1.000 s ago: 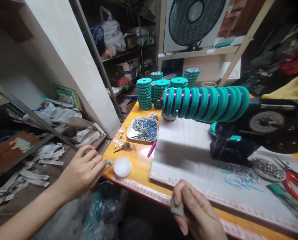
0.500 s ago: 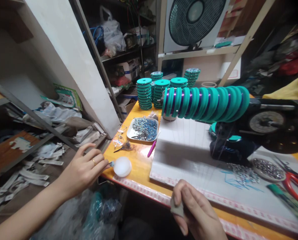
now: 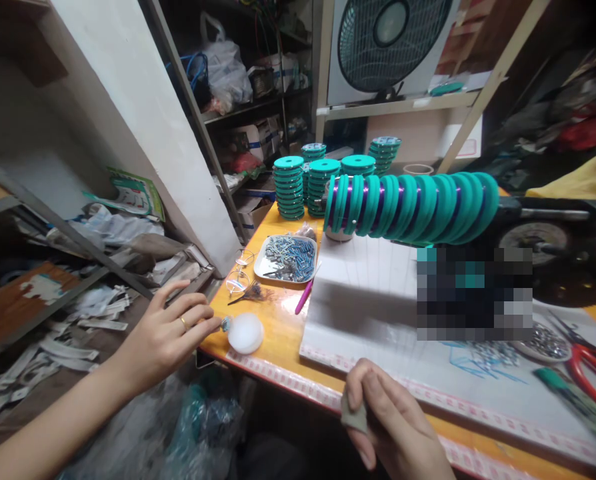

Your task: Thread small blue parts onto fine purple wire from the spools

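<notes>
At the table's left edge my left hand (image 3: 171, 327) reaches forward. The index fingertip meets a small bluish piece (image 3: 225, 324), which looks pinched; the thumb is hidden behind the fingers. Right beside that piece lies a round, whitish translucent disc (image 3: 247, 333). My right hand (image 3: 385, 420) is closed in front of the table edge, its fingers pressed together. A grey-green wrap (image 3: 354, 419) covers part of a finger there; anything in the pinch is too small to see. Above, a row of teal spools (image 3: 411, 207) with purple line sits on a dark machine's shaft, thin strands hanging down.
A white tray (image 3: 285, 259) of small blue and dark pieces and a magenta pen-like tool (image 3: 305, 297) lie on the orange table. Stacked teal spools (image 3: 289, 190) stand behind. On the white board (image 3: 358, 320), at right, are a dish of metal parts (image 3: 543, 339) and red-handled scissors (image 3: 595, 377).
My left hand has shifted slightly, its fingers a little more spread, and the bluish piece has moved slightly up and right. My right hand stays in place.
</notes>
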{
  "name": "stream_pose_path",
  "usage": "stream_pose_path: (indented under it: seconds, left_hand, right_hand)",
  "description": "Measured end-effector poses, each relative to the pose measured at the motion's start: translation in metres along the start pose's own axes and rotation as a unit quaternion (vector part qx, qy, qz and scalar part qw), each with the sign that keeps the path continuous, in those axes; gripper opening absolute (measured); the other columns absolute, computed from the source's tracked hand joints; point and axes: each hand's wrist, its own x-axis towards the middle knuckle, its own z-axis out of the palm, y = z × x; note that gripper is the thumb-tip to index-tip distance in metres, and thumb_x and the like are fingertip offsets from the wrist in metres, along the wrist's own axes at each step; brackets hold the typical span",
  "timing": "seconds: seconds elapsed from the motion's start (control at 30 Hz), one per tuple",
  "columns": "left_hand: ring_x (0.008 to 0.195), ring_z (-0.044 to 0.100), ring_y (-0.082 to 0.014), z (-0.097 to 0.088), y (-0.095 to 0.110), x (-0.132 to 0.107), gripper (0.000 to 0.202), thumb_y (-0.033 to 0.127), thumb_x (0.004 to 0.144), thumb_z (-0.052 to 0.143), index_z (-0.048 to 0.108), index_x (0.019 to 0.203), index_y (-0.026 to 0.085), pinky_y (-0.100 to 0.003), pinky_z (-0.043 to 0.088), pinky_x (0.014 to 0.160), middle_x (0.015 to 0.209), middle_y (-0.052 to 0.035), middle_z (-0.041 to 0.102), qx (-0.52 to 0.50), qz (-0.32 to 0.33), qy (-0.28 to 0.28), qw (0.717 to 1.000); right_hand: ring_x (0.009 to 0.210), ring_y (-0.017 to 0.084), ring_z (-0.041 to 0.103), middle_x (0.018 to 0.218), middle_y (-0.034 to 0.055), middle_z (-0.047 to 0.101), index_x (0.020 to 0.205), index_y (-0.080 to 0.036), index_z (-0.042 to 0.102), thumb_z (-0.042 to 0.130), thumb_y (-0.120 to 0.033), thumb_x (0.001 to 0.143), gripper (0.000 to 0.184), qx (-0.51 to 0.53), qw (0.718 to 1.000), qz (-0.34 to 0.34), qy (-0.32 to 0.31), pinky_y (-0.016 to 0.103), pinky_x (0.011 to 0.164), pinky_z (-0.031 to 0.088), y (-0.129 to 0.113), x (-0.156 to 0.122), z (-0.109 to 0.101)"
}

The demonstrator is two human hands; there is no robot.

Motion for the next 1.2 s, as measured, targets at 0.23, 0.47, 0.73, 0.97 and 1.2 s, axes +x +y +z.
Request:
stream_pose_path:
  seconds: [0.23,0.47,0.73,0.97,1.2]
  left_hand:
    - [0.099,0.068,-0.029,0.003,-0.002,-0.006,0.025,0.001,0.091,0.056,0.069,0.107,0.014,-0.063,0.037,0.107,0.093,-0.0085,0.078,-0.008,0.015,0.002,1.0]
    - [0.101,0.069,-0.028,0.003,-0.003,-0.008,0.025,0.004,0.094,0.054,0.07,0.109,0.017,-0.062,0.037,0.109,0.095,-0.007,0.079,-0.014,0.0,0.021,1.0]
    - [0.114,0.069,-0.0303,0.006,-0.007,-0.012,0.03,0.007,0.099,0.048,0.071,0.112,0.021,-0.065,0.035,0.112,0.106,-0.0061,0.081,-0.047,0.012,0.027,0.998]
    - [0.119,0.067,-0.0291,0.004,-0.007,-0.014,0.031,0.007,0.1,0.048,0.071,0.113,0.024,-0.065,0.034,0.114,0.109,-0.004,0.081,-0.04,0.005,0.034,0.999]
    - [0.121,0.066,-0.029,0.003,-0.01,-0.018,0.031,0.006,0.1,0.047,0.07,0.114,0.023,-0.066,0.029,0.117,0.111,-0.0036,0.08,-0.04,0.027,0.015,0.999]
  right_hand:
    - [0.042,0.005,0.029,0.047,-0.0051,0.052,0.079,-0.018,0.055,0.055,-0.063,0.095,0.048,-0.003,1.0,0.005,-0.001,0.024,0.049,0.014,0.0,-0.001,-0.001]
    - [0.042,0.005,0.033,0.049,-0.0044,0.054,0.078,-0.018,0.055,0.057,-0.064,0.094,0.049,-0.001,1.0,0.009,0.002,0.023,0.049,0.015,-0.001,-0.001,0.0]
    - [0.042,0.006,0.029,0.048,-0.005,0.051,0.078,-0.018,0.055,0.055,-0.064,0.095,0.049,-0.006,1.0,0.005,0.002,0.024,0.049,0.014,0.0,0.0,-0.001]
    - [0.042,0.005,0.03,0.05,-0.0043,0.053,0.078,-0.018,0.054,0.054,-0.062,0.097,0.047,0.002,1.0,0.002,-0.003,0.024,0.049,0.014,0.001,0.0,0.0]
    - [0.042,0.005,0.031,0.048,-0.0051,0.049,0.079,-0.018,0.054,0.054,-0.063,0.096,0.048,-0.009,1.0,0.004,0.0,0.024,0.049,0.015,0.001,-0.001,-0.001]
